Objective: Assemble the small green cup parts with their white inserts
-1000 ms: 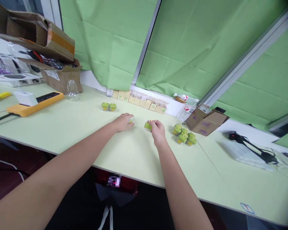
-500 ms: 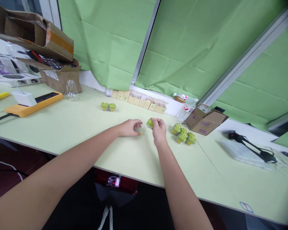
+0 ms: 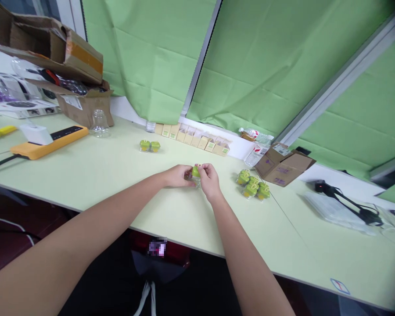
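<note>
My left hand (image 3: 176,176) and my right hand (image 3: 209,177) meet over the pale green table (image 3: 95,175). Between my fingers is a small green moulded item (image 3: 195,172), pinched mainly by my right hand. A clear plastic shell (image 3: 196,182) sits under it, held by my left fingers, though my fingers partly hide how the two fit. To the right of my right hand lies a cluster of similar green items in clear packs (image 3: 251,185). Two more (image 3: 149,146) stand farther back.
A row of small cardboard boxes (image 3: 191,139) lines the table's back edge. A glass jar (image 3: 99,124) and yellow power strip (image 3: 49,141) stand left, with cardboard cartons (image 3: 82,103) behind. An open carton (image 3: 283,164) and black cable (image 3: 345,208) lie right.
My hands have moved together. The clear shell has travelled right in my left hand, and the green item has shifted left, so they now meet between my hands.
</note>
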A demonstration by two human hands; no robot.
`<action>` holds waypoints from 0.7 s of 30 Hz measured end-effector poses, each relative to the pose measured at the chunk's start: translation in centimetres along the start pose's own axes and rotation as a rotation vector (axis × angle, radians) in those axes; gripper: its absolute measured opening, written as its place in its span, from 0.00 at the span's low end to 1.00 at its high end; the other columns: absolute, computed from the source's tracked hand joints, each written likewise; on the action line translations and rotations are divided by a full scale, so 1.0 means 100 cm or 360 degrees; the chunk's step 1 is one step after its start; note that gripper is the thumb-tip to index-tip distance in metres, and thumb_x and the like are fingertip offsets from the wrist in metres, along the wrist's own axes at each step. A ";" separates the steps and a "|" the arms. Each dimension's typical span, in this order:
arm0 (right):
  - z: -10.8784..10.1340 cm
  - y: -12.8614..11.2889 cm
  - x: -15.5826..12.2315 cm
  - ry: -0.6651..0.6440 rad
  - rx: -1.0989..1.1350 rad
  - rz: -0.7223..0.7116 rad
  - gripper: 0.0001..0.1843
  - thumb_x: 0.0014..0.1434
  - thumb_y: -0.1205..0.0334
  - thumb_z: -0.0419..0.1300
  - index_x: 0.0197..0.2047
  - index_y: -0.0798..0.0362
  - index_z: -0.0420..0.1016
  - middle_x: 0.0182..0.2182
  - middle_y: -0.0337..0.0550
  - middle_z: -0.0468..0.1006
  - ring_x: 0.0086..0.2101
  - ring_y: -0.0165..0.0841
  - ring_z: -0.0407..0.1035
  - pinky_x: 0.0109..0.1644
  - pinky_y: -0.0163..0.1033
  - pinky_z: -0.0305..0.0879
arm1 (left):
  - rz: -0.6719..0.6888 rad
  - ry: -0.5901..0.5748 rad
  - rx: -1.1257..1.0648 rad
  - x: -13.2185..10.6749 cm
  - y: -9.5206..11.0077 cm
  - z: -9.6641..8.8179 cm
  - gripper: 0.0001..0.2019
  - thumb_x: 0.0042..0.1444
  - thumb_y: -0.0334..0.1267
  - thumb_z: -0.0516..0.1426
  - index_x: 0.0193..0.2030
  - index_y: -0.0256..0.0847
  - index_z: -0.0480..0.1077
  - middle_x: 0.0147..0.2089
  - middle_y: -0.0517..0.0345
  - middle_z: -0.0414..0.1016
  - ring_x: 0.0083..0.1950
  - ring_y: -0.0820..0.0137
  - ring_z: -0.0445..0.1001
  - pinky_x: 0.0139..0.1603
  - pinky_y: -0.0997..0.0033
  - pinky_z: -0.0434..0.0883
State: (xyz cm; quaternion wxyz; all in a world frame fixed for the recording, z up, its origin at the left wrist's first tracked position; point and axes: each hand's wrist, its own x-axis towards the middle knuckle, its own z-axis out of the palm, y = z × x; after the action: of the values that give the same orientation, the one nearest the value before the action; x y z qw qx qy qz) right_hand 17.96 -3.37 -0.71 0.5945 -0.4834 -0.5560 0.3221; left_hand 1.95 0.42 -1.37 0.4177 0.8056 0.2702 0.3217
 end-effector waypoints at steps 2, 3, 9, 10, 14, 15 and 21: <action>0.000 0.004 0.000 -0.0028 -0.0030 -0.0003 0.14 0.56 0.48 0.61 0.34 0.49 0.66 0.40 0.43 0.78 0.41 0.35 0.72 0.49 0.43 0.66 | -0.0004 0.0011 -0.0005 0.001 -0.002 0.000 0.18 0.44 0.45 0.66 0.37 0.37 0.70 0.32 0.59 0.69 0.32 0.71 0.67 0.34 0.70 0.65; -0.001 0.006 0.000 -0.0042 -0.0054 -0.0007 0.13 0.56 0.49 0.61 0.34 0.49 0.66 0.41 0.43 0.78 0.41 0.35 0.72 0.49 0.43 0.66 | -0.0004 0.0016 -0.0003 0.001 -0.002 0.000 0.18 0.44 0.46 0.66 0.36 0.37 0.70 0.31 0.60 0.69 0.31 0.71 0.66 0.33 0.70 0.64; -0.002 0.014 0.000 -0.0107 -0.0109 -0.0008 0.13 0.57 0.48 0.59 0.36 0.49 0.66 0.44 0.43 0.78 0.44 0.33 0.71 0.52 0.42 0.65 | 0.0001 -0.0007 -0.0072 0.000 0.002 -0.001 0.19 0.44 0.45 0.66 0.40 0.37 0.71 0.30 0.61 0.67 0.30 0.72 0.65 0.32 0.71 0.63; -0.002 0.014 0.000 -0.0117 -0.0095 -0.0008 0.14 0.57 0.48 0.59 0.36 0.49 0.66 0.45 0.43 0.78 0.45 0.34 0.71 0.53 0.43 0.65 | 0.0000 -0.0009 -0.0091 0.000 0.002 -0.001 0.19 0.44 0.45 0.66 0.40 0.37 0.71 0.30 0.61 0.67 0.31 0.72 0.65 0.32 0.71 0.62; 0.000 0.013 -0.001 -0.0109 -0.0059 -0.0037 0.13 0.57 0.48 0.59 0.35 0.49 0.66 0.48 0.45 0.77 0.49 0.34 0.71 0.56 0.43 0.64 | -0.0010 -0.0009 -0.0119 -0.001 0.003 -0.001 0.18 0.44 0.45 0.66 0.39 0.37 0.71 0.30 0.62 0.67 0.31 0.72 0.65 0.33 0.71 0.63; 0.000 0.012 -0.002 -0.0097 -0.0053 -0.0044 0.13 0.57 0.49 0.59 0.36 0.49 0.66 0.49 0.46 0.77 0.50 0.34 0.70 0.56 0.43 0.63 | -0.0015 -0.0004 -0.0116 -0.001 0.003 -0.001 0.18 0.44 0.45 0.66 0.39 0.37 0.71 0.30 0.62 0.68 0.30 0.72 0.65 0.33 0.70 0.63; 0.000 0.012 -0.002 -0.0125 -0.0016 -0.0072 0.12 0.59 0.49 0.58 0.37 0.49 0.65 0.51 0.48 0.75 0.52 0.35 0.69 0.57 0.45 0.63 | 0.0001 0.0014 -0.0090 -0.001 0.004 -0.001 0.18 0.43 0.44 0.67 0.38 0.37 0.70 0.30 0.62 0.66 0.31 0.73 0.64 0.31 0.72 0.61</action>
State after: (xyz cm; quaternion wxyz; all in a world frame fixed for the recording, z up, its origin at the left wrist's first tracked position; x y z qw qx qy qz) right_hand 18.06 -3.17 -1.87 0.5769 -0.4608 -0.5913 0.3244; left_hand 1.89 0.21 -1.01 0.4390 0.7921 0.2627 0.3329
